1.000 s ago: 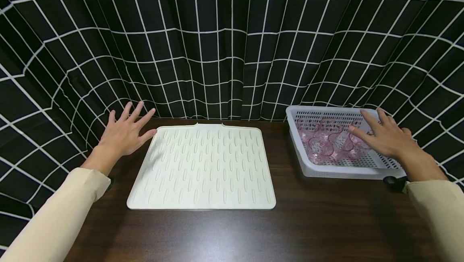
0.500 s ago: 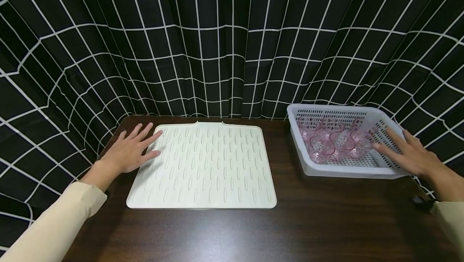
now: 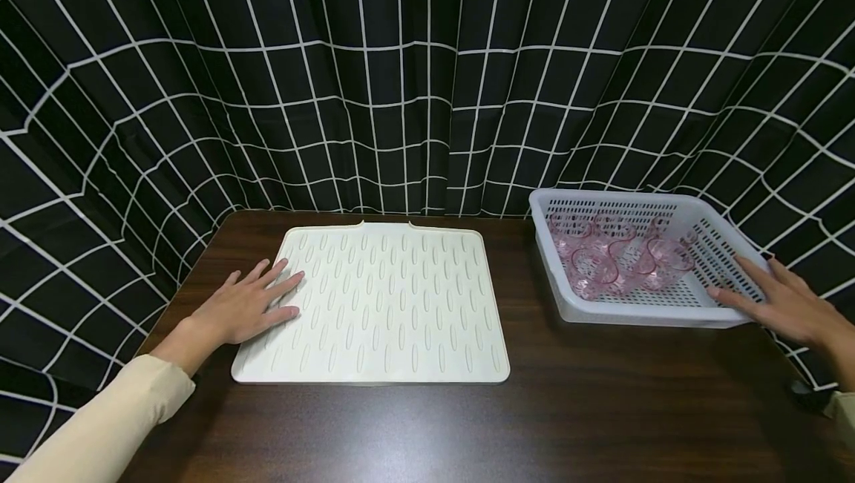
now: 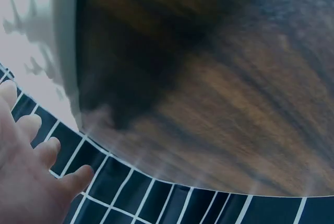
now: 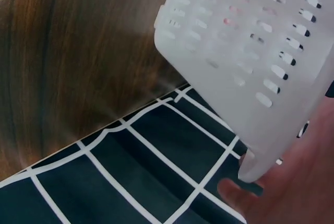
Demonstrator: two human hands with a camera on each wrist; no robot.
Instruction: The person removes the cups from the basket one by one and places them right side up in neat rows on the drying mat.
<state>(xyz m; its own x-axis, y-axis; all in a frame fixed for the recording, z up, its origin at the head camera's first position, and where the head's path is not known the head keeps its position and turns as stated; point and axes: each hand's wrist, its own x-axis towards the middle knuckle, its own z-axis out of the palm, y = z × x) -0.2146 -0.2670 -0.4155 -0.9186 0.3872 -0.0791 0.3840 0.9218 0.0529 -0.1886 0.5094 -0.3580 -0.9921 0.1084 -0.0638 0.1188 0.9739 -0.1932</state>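
My left hand [image 3: 243, 309] is spread flat, palm down, with its fingertips over the left edge of a white mat [image 3: 384, 312] that has rows of raised oval ridges. In the left wrist view, the fingers [image 4: 46, 151] are straight and spread near the mat's edge. My right hand [image 3: 788, 305] lies at the right end of a white perforated basket [image 3: 641, 316], fingers straight, thumb and index finger over its rim. The right wrist view has the basket's corner [image 5: 219, 62] close beside that hand. Several clear pink pieces with curved, hook-like tops [image 3: 611, 264] lie in the basket's left and middle part.
Under everything is a dark brown wooden table [image 3: 427, 431]. A black curtain with a white grid [image 3: 374, 82] surrounds its back and both sides, close behind the mat and the basket.
My left hand has come down and nearer, from beside the mat's upper left corner onto its left edge. The right hand has moved from above the basket rightward to its right rim.
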